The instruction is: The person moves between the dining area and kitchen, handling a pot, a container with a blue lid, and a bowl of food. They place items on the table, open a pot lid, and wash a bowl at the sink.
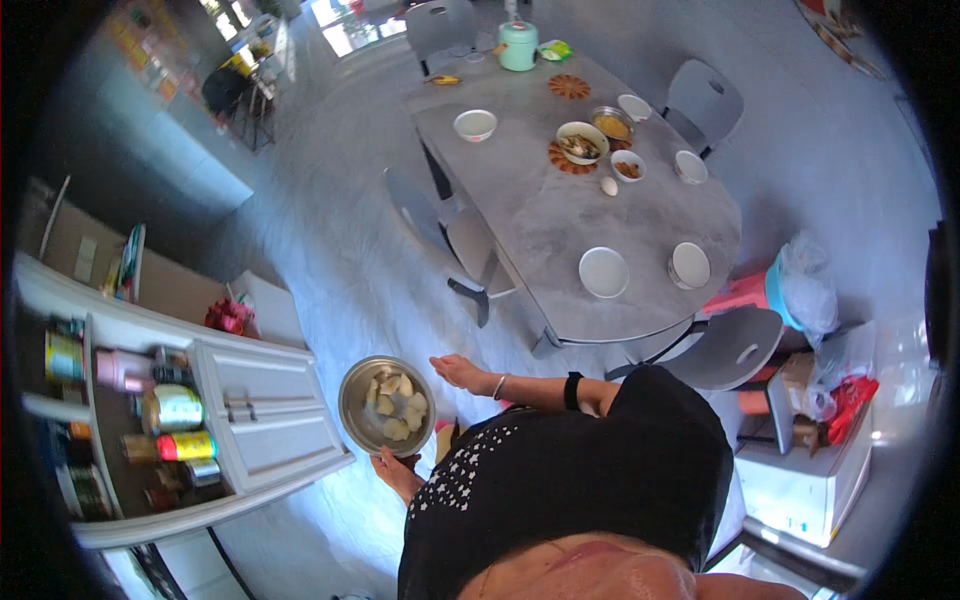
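Note:
My left hand grips the near rim of a round stainless-steel bowl. Inside the bowl lie several pale, whitish pieces of food; what they are exactly is hard to tell. Just beyond the bowl's right side is my right hand, apart from it, fingers loosely curled and nothing in them. A light bracelet circles that wrist, and a black band sits higher on the arm.
A grey dining table carries several white bowls, a dish of cooked food, an egg and a mint-green pot. Grey chairs surround it. At left stands a white cabinet with jars.

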Available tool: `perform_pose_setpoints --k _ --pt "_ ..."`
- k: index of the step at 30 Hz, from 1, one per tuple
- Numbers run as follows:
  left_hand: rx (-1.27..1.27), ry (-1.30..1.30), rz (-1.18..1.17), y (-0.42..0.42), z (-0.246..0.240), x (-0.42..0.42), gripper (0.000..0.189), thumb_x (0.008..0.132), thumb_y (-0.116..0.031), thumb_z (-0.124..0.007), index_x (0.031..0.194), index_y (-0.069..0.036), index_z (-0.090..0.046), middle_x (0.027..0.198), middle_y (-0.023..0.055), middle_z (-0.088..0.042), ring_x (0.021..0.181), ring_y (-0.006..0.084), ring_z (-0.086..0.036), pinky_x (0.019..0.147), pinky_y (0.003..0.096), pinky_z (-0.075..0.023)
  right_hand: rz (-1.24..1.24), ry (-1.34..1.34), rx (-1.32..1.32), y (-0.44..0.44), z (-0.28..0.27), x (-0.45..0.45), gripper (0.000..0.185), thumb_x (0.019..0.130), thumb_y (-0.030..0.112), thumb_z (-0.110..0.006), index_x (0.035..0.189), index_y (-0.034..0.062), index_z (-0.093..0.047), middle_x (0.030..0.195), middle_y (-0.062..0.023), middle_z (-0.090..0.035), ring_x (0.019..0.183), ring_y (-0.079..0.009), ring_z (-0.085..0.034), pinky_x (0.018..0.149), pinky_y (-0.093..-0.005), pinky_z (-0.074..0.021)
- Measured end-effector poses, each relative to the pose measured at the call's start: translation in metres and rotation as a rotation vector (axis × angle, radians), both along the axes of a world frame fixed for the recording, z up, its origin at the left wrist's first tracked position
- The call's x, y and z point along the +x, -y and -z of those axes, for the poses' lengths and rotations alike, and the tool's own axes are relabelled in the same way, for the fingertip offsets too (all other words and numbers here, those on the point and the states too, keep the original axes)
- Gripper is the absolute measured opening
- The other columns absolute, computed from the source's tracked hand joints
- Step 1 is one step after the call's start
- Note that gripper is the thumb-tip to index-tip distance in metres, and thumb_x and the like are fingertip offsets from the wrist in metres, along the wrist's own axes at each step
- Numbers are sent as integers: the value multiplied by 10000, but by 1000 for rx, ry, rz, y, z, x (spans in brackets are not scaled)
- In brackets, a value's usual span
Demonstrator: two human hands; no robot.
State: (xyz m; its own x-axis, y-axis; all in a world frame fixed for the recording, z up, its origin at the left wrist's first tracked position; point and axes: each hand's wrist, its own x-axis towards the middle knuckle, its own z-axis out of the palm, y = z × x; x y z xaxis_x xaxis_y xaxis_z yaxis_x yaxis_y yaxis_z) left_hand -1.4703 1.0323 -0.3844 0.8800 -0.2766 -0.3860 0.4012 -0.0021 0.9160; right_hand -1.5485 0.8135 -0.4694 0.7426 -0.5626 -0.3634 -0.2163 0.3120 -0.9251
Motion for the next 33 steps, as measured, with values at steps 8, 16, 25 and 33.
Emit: perform_pose_setpoints --k 8,16,25,33 --pt "-62 9 -201 -115 -6 0 313 923 -208 -477 1187 -44 -435 884 87 -595 610 150 -587 437 261 -481 -251 -63 -444 -83 -56 50 641 936 548 -284 547 66 -448 456 -29 -356 412 -172 -362 424 -329 -291" --pt "14 134 -374 -312 -42 48 301 923 -248 -523 1104 -14 -470 720 76 -608 518 124 -561 425 248 -457 -517 -70 109 -292 -77 144 574 910 582 -352 556 131 -387 443 27 -301 370 -99 -314 360 -258 -239" --pt "-81 220 -649 -363 -65 62 311 939 -241 -473 1118 12 -437 674 123 -630 505 183 -621 412 249 -490 -849 163 210 -374 -125 210 526 959 449 -351 1330 76 -351 1157 -81 -542 961 -182 -570 792 -314 -473" --pt "-138 115 -800 -507 -40 127 278 938 -243 -477 1119 -33 -464 728 78 -619 524 137 -600 450 236 -502 -1172 201 -94 -525 -145 310 423 916 262 -526 1273 48 -448 1061 -16 -589 885 -81 -551 707 -217 -454"
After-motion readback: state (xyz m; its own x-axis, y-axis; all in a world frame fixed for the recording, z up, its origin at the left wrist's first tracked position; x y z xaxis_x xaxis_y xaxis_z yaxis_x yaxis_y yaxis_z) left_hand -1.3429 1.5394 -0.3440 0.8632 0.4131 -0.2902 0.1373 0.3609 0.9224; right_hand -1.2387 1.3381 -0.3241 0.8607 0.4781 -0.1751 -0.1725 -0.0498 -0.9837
